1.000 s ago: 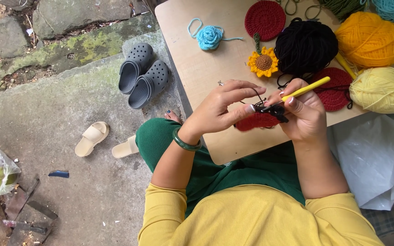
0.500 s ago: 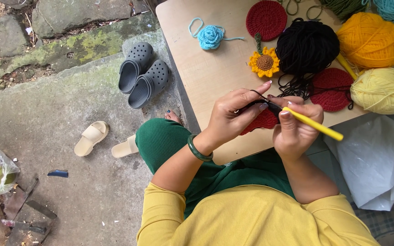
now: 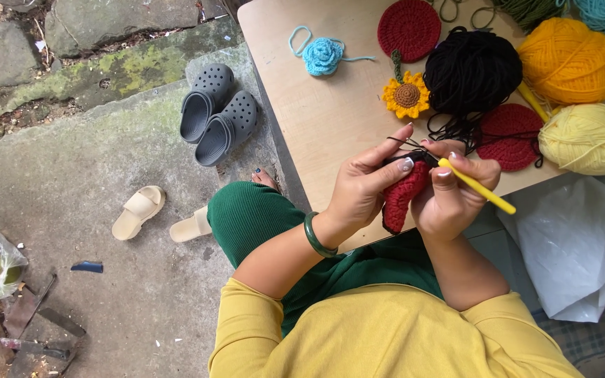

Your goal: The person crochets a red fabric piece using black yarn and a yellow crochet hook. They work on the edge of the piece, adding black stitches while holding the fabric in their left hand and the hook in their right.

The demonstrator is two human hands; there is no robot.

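Note:
My left hand (image 3: 364, 187) pinches the top of a red crocheted piece (image 3: 399, 199) edged with black yarn. My right hand (image 3: 451, 196) grips a yellow crochet hook (image 3: 479, 187), its tip at the black edge and its handle pointing down to the right. A black strand runs from the work up to the black yarn ball (image 3: 472, 73) on the pale wooden table (image 3: 330, 119). Both hands hover over the table's near edge, above my green trousers.
On the table lie a blue crocheted rose (image 3: 323, 56), a sunflower (image 3: 407, 96), two red discs (image 3: 409, 28), and orange (image 3: 571, 60), pale yellow (image 3: 588, 138) and teal yarn. Grey clogs (image 3: 217, 113), beige sandals (image 3: 138, 211) on the floor; white bag (image 3: 574, 248) at right.
The hook's handle has swung from pointing up-right to pointing down-right. My hands have turned the red piece, so more of it now hangs below my fingers.

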